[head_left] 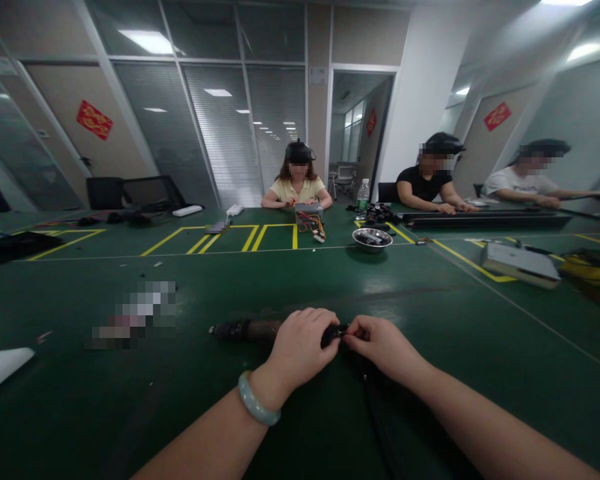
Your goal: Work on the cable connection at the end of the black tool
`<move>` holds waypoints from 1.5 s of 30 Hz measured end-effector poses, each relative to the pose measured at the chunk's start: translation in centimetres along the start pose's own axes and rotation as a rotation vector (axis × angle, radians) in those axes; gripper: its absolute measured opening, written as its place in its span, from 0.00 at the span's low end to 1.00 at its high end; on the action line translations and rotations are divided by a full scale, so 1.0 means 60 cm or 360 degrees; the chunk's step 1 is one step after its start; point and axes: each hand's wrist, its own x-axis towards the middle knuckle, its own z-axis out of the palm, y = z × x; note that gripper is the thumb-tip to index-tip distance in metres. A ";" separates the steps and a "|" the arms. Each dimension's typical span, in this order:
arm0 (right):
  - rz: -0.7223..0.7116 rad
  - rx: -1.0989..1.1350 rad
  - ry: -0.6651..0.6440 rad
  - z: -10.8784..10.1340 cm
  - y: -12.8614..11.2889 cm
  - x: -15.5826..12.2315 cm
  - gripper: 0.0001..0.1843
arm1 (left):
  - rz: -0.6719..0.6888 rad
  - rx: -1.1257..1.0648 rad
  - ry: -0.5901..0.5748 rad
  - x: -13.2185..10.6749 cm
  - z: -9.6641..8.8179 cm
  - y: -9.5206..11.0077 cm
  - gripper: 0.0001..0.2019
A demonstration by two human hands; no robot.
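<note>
A dark electric screwdriver [245, 330] lies lengthwise on the green table, its tip pointing left. My left hand [303, 347] is closed round its rear part, hiding that section. At the tool's right end, my right hand [375, 340] pinches a small dark cable connector [344, 331] between thumb and fingers. Whether the connector is seated in the tool cannot be made out. From beneath the right hand a black cable [373, 407] runs down toward the near edge of the view.
A metal bowl [373, 240] with small dark parts stands ahead. Behind it are a plastic bottle [363, 200] and a power supply with coloured wires [310, 217]. A silver box [520, 263] lies at right, a white object [3, 370] at left. Several people sit across the table.
</note>
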 end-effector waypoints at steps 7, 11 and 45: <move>-0.0036 -0.0005 0.0029 -0.003 -0.003 -0.001 0.05 | 0.0044 -0.0011 -0.0009 0.001 -0.002 0.000 0.07; -0.0057 0.0017 0.0006 0.000 0.001 0.000 0.05 | 0.0076 0.0006 -0.0025 0.002 -0.003 0.000 0.08; -0.0071 -0.0023 0.0020 0.001 0.004 0.001 0.06 | 0.0053 -0.0056 -0.0009 0.002 -0.005 0.001 0.07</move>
